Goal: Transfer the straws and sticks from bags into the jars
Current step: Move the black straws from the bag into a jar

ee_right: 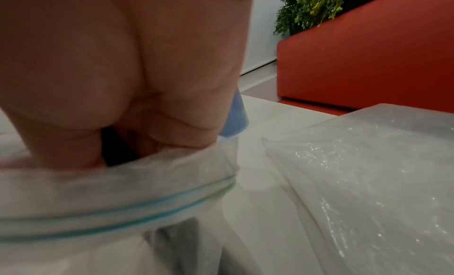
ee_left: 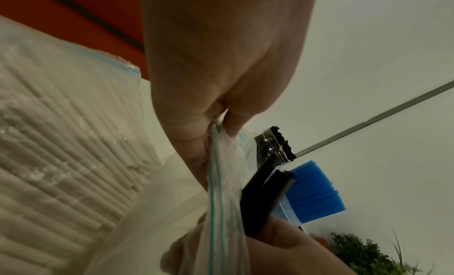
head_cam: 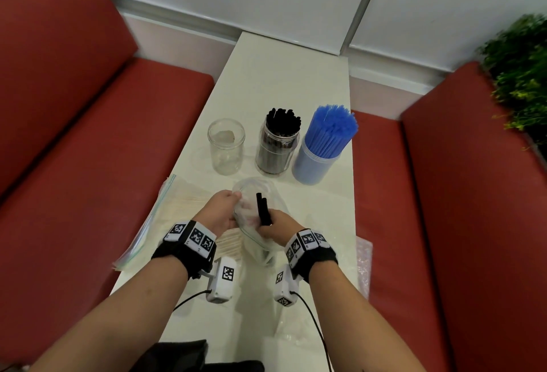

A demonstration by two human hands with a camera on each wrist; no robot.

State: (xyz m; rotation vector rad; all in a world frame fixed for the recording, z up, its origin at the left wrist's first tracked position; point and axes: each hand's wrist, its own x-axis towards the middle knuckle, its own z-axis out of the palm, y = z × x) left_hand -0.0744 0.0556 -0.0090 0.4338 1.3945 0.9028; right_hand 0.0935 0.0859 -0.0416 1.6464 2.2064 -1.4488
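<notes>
While left hand (head_cam: 220, 209) pinches the bag (head_cam: 251, 194), right hand (head_cam: 276, 225) grips black straws (head_cam: 262, 209).

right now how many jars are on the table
3, in a row: an empty clear jar on the left, one with black straws in the middle, one with blue straws on the right.

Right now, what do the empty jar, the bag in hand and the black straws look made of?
Empty jar: clear glass or hard plastic, glossy; can't tell which.
Zip bag: thin clear plastic film, crinkled, with a blue zip strip.
Black straws: likely plastic, smooth, hollow-ended.
</notes>
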